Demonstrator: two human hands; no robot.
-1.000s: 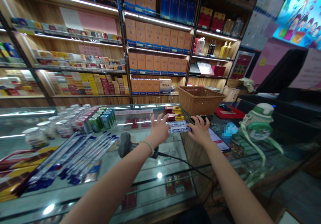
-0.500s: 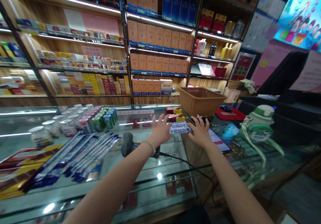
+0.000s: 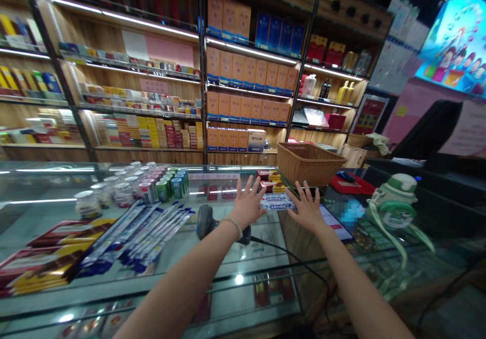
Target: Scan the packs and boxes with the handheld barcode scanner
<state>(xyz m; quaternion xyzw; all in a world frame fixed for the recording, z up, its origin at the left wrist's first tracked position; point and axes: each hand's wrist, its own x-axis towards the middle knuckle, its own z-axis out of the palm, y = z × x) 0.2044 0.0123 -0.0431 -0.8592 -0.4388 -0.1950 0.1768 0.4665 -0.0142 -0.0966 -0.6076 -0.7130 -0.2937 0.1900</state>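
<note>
Two blue-and-white wrapped packets [image 3: 278,202] lie one in front of the other on the glass counter. At their left end is my left hand [image 3: 246,206], fingers spread, with the thumb close to the wrappers. My right hand [image 3: 307,211] is at the right end, also spread, its thumb by the packet ends. Whether either thumb touches the wrappers I cannot tell. Just behind lie red-and-yellow packets [image 3: 270,182] in a small stack. Partly hidden by my left wrist, a dark handheld scanner [image 3: 205,221] rests on the glass with its cable running right.
Left on the counter are long blue sachets [image 3: 125,238], chocolate-coloured packs [image 3: 56,255], and rows of small jars and tubs [image 3: 123,195]. A wicker basket [image 3: 311,169] stands behind my hands. To the right are a phone [image 3: 336,222] and a green strapped bottle [image 3: 397,202].
My fingers have spread wider at both ends of the blue-and-white packets. The whole view has shifted, so the counter and shelves appear lower and further right.
</note>
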